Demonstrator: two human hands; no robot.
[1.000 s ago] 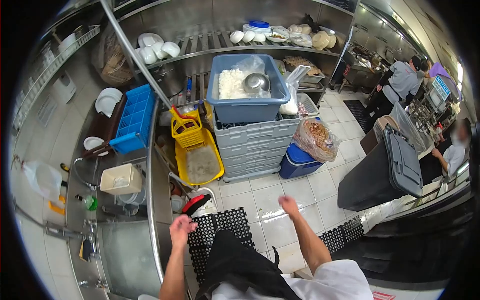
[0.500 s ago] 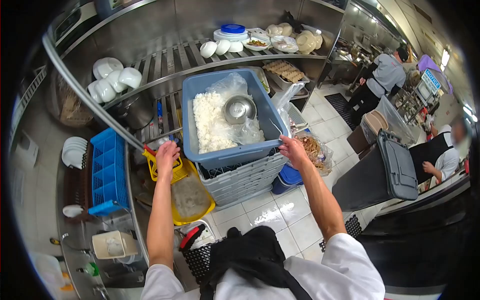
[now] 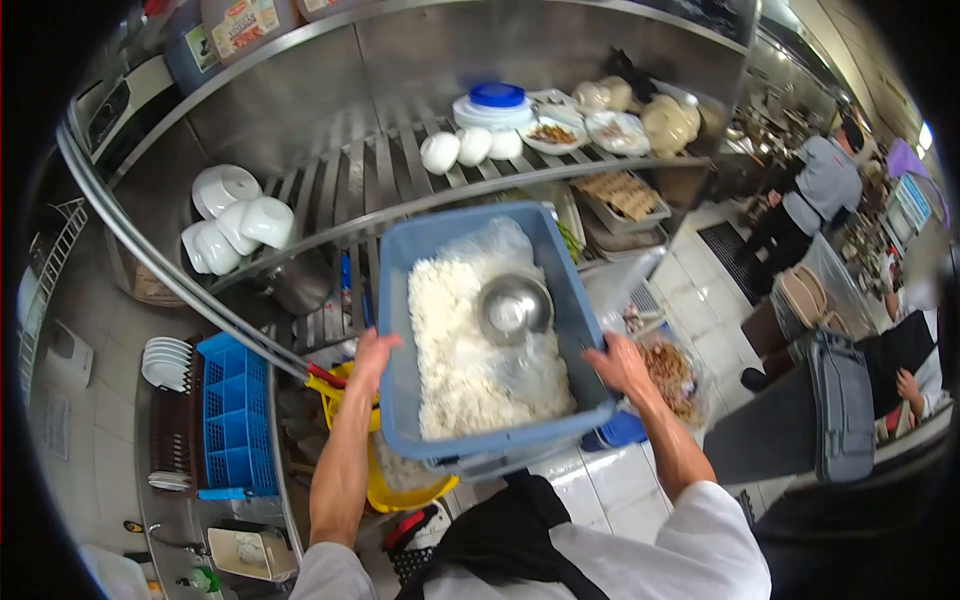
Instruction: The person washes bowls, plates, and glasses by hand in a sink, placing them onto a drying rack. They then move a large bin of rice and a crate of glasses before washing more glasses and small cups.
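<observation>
Gripping the blue tub (image 3: 490, 440) of cooked rice (image 3: 465, 350) by its two long rims, the left hand (image 3: 372, 352) and right hand (image 3: 620, 365) are both closed on it, near the chest. Keeping it level seems wise, since a steel bowl (image 3: 513, 306) sits loose inside; beyond lie white bowls (image 3: 235, 225) on the slatted shelf (image 3: 380, 175).

White short sleeves (image 3: 700, 540), bare forearms, black apron (image 3: 510, 545)
</observation>
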